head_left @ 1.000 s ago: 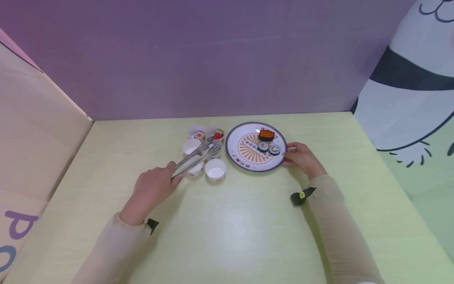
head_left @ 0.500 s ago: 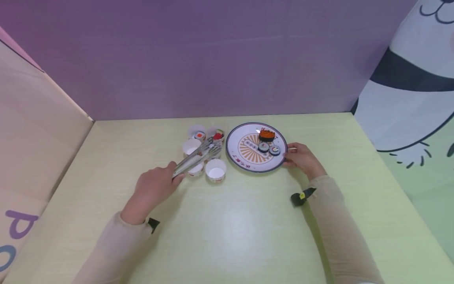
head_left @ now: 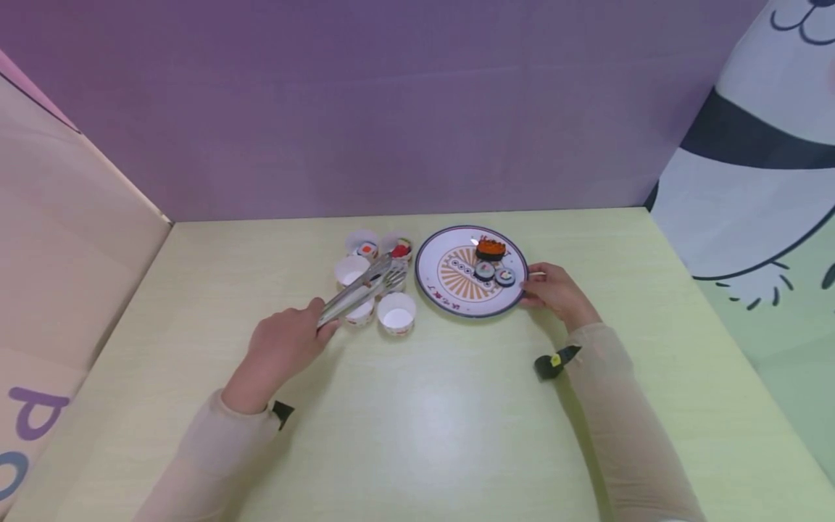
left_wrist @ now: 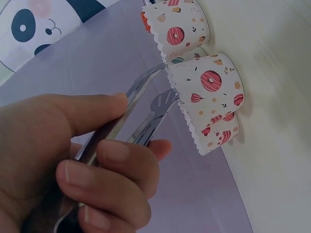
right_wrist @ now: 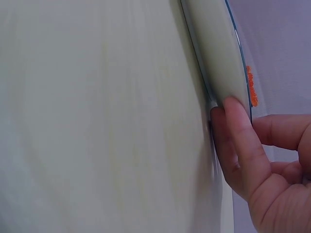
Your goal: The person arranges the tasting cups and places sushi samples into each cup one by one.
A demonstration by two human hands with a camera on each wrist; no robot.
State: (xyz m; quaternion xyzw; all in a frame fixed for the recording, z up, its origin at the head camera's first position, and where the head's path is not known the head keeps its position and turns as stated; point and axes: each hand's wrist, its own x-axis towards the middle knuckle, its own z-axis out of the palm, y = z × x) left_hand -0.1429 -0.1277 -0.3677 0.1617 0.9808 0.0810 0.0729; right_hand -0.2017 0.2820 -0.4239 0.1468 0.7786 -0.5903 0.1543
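My left hand [head_left: 285, 350] [left_wrist: 97, 160] grips metal tongs [head_left: 352, 299] [left_wrist: 109, 128], whose parted tips are over the group of paper cups [head_left: 396, 313] [left_wrist: 209, 80]. At the back of the group, one cup holds a piece with an orange-red square [head_left: 367, 249] and another a red and green piece [head_left: 401, 249]. My right hand [head_left: 554, 292] [right_wrist: 272, 165] pinches the right rim of a round white plate [head_left: 433, 279] [right_wrist: 221, 53]. On the plate lie an orange-topped sushi piece [head_left: 491, 249] [right_wrist: 251, 87] and two round rolls [head_left: 484, 270].
A pale wooden table [head_left: 430, 420] carries everything, with a purple wall [head_left: 391, 109] along its back edge. Panels with cartoon drawings stand at both sides. Small black devices [head_left: 549, 366] are at both wrists.
The tongs' tips have shifted very slightly among the cups. My right hand and the plate have stayed in place.
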